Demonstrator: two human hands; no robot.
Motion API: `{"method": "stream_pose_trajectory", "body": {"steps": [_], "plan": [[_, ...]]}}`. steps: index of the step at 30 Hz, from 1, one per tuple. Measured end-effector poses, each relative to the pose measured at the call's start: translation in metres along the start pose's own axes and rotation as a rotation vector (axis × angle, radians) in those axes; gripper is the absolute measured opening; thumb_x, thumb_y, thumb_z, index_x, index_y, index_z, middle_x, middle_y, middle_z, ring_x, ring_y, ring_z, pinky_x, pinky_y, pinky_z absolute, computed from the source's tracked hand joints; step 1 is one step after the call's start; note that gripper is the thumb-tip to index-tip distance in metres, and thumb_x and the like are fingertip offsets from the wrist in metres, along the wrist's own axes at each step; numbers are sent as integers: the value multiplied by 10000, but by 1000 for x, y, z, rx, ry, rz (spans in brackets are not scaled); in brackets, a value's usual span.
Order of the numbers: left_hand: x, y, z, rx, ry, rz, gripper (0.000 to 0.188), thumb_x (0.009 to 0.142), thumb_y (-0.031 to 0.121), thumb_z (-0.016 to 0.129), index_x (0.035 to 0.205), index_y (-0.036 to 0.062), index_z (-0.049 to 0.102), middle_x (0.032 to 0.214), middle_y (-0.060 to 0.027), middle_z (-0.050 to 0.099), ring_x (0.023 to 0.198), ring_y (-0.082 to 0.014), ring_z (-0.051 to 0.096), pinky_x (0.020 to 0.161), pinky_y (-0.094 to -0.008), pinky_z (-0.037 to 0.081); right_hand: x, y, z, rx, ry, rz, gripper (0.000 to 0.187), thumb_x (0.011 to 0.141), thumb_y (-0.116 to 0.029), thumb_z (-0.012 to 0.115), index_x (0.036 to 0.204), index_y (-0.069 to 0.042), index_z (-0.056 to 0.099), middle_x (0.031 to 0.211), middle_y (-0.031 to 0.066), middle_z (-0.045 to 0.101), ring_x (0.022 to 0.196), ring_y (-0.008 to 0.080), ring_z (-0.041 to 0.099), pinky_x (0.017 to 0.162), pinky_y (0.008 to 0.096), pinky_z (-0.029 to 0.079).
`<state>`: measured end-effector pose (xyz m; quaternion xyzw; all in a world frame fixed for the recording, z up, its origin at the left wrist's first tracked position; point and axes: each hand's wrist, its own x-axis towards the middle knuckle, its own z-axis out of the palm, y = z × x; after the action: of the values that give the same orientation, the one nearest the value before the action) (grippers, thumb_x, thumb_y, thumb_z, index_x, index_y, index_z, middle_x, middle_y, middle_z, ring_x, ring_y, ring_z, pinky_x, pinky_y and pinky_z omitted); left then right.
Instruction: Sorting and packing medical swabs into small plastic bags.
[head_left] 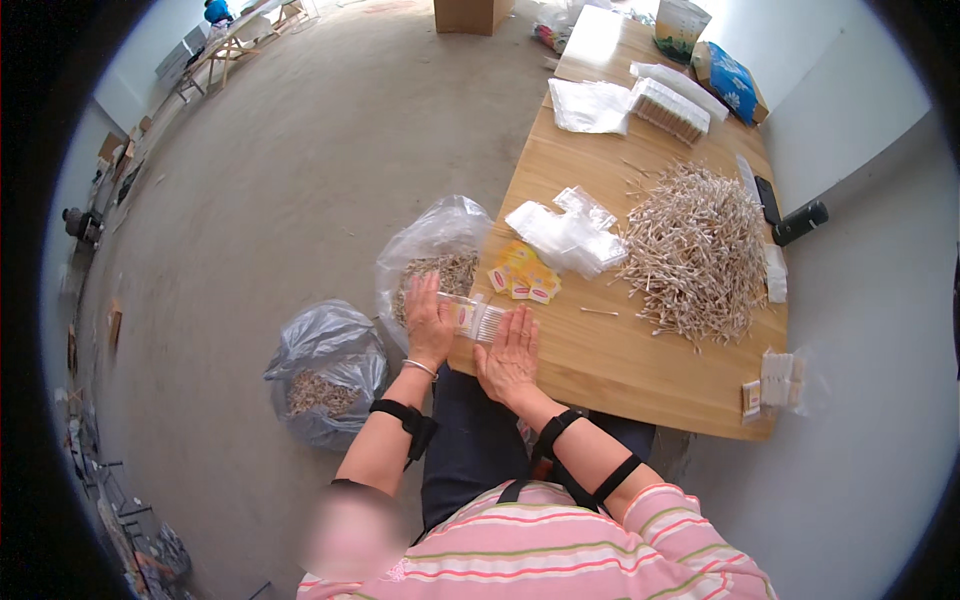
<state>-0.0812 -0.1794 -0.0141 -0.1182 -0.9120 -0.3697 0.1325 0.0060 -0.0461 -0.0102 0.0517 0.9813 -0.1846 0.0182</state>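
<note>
Near the table's left front corner lies a small clear packet of cotton swabs [488,322] with a yellow and red card in it. My left hand [430,328] is at the packet's left end, fingers stretched out and flat. On its other end, my right hand [510,355] rests palm down with straight fingers. Just beyond the packet are several yellow cards [525,272] in a loose stack. Behind them is a heap of clear plastic sleeves [570,235]. A large pile of loose cotton swabs [695,250] spreads over the table's right side.
Two plastic bags of swabs stand left of the table [640,370]: one bag [440,220] against its edge, another bag [325,335] on the floor. A bundle of filled packets [670,110] lies farther back. Packed swabs [780,380] sit at the right corner, a black bottle [800,222] by the wall.
</note>
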Motion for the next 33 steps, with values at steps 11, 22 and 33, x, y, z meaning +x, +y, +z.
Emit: {"method": "stream_pose_trajectory", "body": {"steps": [11, 22, 33], "plan": [[14, -48, 16, -216, -162, -151, 401, 952, 371, 464, 1103, 19, 582, 1068, -185, 616, 991, -322, 587, 848, -365, 456, 10, -17, 9, -2, 27, -11, 890, 864, -457, 499, 1408, 117, 91, 1493, 288, 34, 1405, 404, -23, 1137, 467, -1], [18, -45, 10, -393, -251, -207, 452, 954, 422, 461, 803, 3, 537, 663, -155, 529, 604, -239, 504, 580, -359, 421, 12, -33, 13, 3, 41, -40, 915, 855, -466, 518, 1403, 126, 87, 1491, 298, 30, 1404, 411, -34, 1134, 470, -6], [19, -42, 11, -371, -309, -224, 468, 969, 444, 399, 851, 11, 532, 708, -176, 546, 664, -298, 548, 630, -373, 437, 21, -40, 17, 101, 71, -65, 903, 847, -418, 541, 1407, 116, 76, 1484, 308, 22, 1397, 431, -11, 1134, 474, 13]]}}
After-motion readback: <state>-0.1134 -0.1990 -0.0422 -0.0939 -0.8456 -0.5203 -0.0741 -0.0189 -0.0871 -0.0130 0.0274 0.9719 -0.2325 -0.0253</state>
